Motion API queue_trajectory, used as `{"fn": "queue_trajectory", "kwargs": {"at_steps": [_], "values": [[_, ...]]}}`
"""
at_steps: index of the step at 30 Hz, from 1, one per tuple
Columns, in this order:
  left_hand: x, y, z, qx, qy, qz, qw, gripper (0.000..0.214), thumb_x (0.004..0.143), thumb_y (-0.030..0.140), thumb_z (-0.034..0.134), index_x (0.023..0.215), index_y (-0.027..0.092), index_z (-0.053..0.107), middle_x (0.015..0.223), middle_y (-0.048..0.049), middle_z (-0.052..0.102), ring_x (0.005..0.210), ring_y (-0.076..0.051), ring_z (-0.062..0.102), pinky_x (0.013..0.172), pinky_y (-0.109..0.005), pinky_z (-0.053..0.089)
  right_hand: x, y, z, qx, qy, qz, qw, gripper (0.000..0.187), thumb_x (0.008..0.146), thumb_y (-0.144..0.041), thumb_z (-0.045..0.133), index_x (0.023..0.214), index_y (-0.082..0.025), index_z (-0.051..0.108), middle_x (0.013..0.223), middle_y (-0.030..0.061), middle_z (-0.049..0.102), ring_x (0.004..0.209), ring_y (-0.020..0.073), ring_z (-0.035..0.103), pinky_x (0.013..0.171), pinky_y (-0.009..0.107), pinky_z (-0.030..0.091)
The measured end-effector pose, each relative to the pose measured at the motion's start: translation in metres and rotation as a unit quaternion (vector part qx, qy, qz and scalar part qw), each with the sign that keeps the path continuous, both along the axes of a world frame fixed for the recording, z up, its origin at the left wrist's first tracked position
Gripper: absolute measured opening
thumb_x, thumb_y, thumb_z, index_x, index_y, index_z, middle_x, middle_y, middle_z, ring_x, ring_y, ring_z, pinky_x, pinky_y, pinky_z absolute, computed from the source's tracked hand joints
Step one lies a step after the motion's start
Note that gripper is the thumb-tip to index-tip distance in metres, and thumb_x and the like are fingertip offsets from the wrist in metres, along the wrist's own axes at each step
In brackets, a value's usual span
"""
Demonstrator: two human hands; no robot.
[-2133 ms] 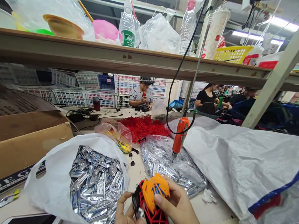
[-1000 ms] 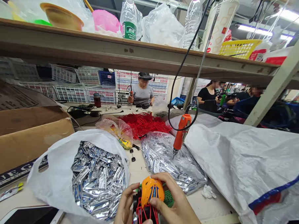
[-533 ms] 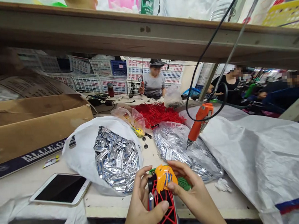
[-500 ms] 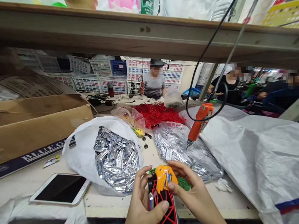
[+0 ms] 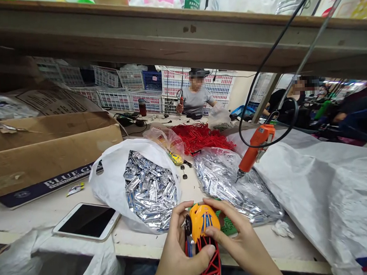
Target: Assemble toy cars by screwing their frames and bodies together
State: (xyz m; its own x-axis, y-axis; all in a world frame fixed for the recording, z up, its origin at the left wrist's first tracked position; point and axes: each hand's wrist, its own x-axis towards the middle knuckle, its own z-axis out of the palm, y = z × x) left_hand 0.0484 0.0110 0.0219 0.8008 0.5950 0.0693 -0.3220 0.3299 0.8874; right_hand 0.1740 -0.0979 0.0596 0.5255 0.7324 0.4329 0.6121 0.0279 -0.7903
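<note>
A toy car (image 5: 204, 219) with an orange hood, a red lattice frame and a black wheel sits between my two hands at the table's front edge. My left hand (image 5: 183, 243) is closed around its left side, the thumb lying over the red frame. From the right, my right hand (image 5: 233, 232) grips the orange hood, with its thumb on top and its fingers at the far end. Behind the car, partly hidden by my hands, is a green perforated basket (image 5: 226, 224). My palms cover the car's sides.
A white bag (image 5: 106, 169) of silver parts and a clear bag (image 5: 215, 172) of similar parts lie ahead. An orange electric screwdriver (image 5: 253, 148) hangs at right. A phone (image 5: 86, 220), a cardboard box (image 5: 56, 147), red parts (image 5: 198, 137) and a person (image 5: 195, 98) are also present.
The view has shifted left, so the surroundings appear farther right. Both hands still hold the toy car, its orange hood now turned slightly. The person opposite has stretched an arm toward a plastic bag.
</note>
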Motion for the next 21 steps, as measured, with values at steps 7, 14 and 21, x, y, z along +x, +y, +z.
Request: {"fn": "queue_trajectory", "kwargs": {"at_steps": [7,14,21], "values": [[0.001,-0.002,0.000,-0.003,0.003,0.009,1.000,0.084,0.067,0.033,0.087,0.138,0.026,0.042,0.138,-0.0125,0.062,0.123,-0.029,0.063,0.106,-0.035,0.050,0.003,0.003,0.001,-0.050,0.036,0.021,0.998,0.036,0.093,-0.048,0.070,0.123,-0.028,0.069,0.121,0.0071,0.069,0.114,0.0252,0.065,0.098,0.034,0.055],[0.003,-0.002,0.008,-0.053,0.038,0.024,0.998,0.066,0.076,0.053,0.083,0.126,0.023,0.053,0.129,-0.0129,0.068,0.117,-0.028,0.068,0.103,-0.035,0.053,-0.003,0.005,0.001,-0.062,0.056,0.043,0.996,0.036,0.095,-0.046,0.065,0.125,-0.027,0.067,0.126,0.0086,0.068,0.118,0.0263,0.063,0.100,0.037,0.054],[-0.003,0.005,0.011,-0.081,0.027,0.029,0.996,0.064,0.078,0.050,0.083,0.129,0.023,0.055,0.123,-0.0102,0.073,0.108,-0.027,0.072,0.090,-0.031,0.057,0.073,-0.003,0.015,0.224,0.205,-0.188,0.934,0.026,0.074,-0.042,0.081,0.083,-0.020,0.070,0.077,0.0044,0.068,0.067,0.0179,0.063,0.060,0.028,0.054]]}}
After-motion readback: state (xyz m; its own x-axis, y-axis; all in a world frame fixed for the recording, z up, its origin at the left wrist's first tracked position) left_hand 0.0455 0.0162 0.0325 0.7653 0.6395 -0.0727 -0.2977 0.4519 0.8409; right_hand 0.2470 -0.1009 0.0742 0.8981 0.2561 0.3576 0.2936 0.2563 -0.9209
